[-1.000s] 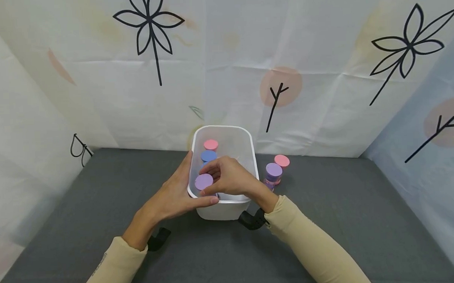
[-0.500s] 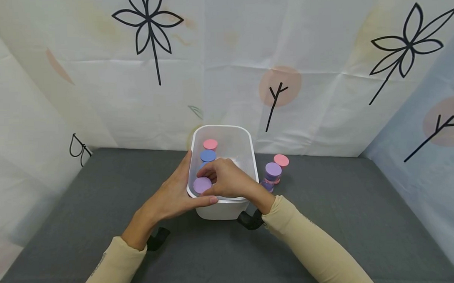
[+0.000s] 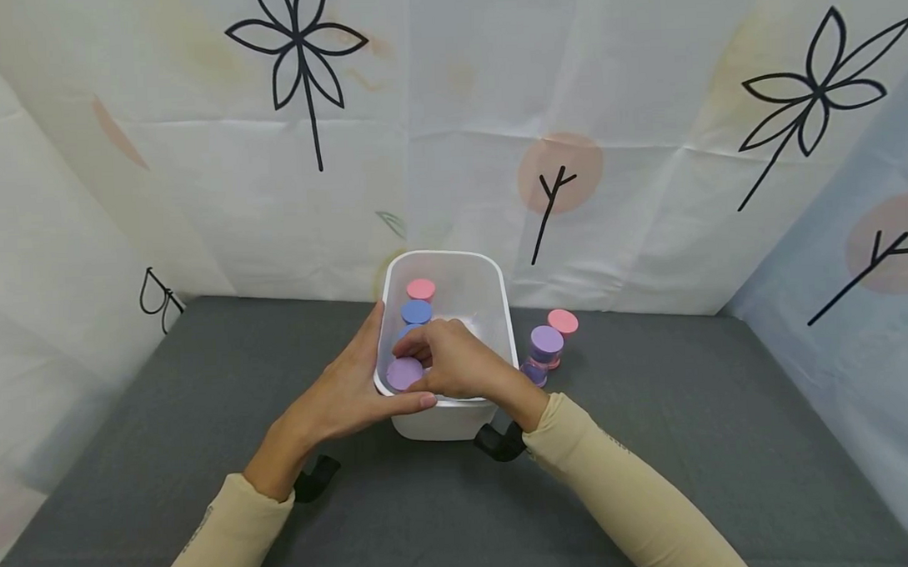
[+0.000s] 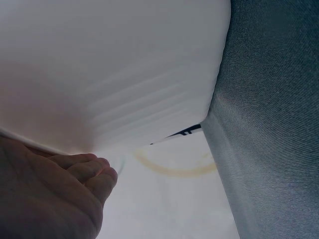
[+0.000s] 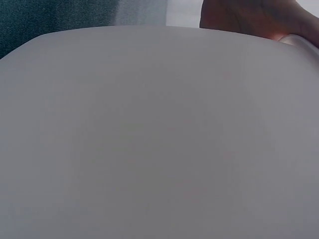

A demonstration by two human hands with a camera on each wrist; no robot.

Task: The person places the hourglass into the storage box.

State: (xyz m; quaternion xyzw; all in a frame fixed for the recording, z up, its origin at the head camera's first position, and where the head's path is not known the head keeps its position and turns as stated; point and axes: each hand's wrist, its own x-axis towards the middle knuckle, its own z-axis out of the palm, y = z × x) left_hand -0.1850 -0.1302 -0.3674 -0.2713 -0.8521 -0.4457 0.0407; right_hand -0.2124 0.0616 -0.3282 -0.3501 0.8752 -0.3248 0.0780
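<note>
Head view: a white translucent plastic tub point(image 3: 500, 315) with rounded corners stands on the dark grey cloth table point(image 3: 692, 442), close to the pale backdrop sheet w/ black flower drawings point(image 3: 449, 150). The left hand point(image 3: 345, 396) lies against the tub's near-left corner from outside, fingers straight along the wall, thumb over the front rim. The right hand point(image 3: 457, 368) reaches over the near rim into the tub; its curled fingers are at the small jar w/ the lilac round lid point(image 3: 404, 373), but I cannot tell if they really pinch it. Behind it, in one row, are a blue-lidded jar point(image 3: 416, 311) and a pink-lidded jar point(image 3: 421, 289). Outside, just right of the tub, stand a second lilac-lidded jar point(image 3: 547, 344) and another pink-lidded jar point(image 3: 563, 321), touching or nearly.

Left wrist view: the tub wall point(image 4: 114, 74) fills most of the pic; the left hand's fingers point(image 4: 89, 169) rest on it, approx. straight, grey cloth at right.

Right wrist view: almost only the white tub wall point(image 5: 159, 139), very close; part of a hand point(image 5: 259, 17) at the top edge, fingers not visible.
</note>
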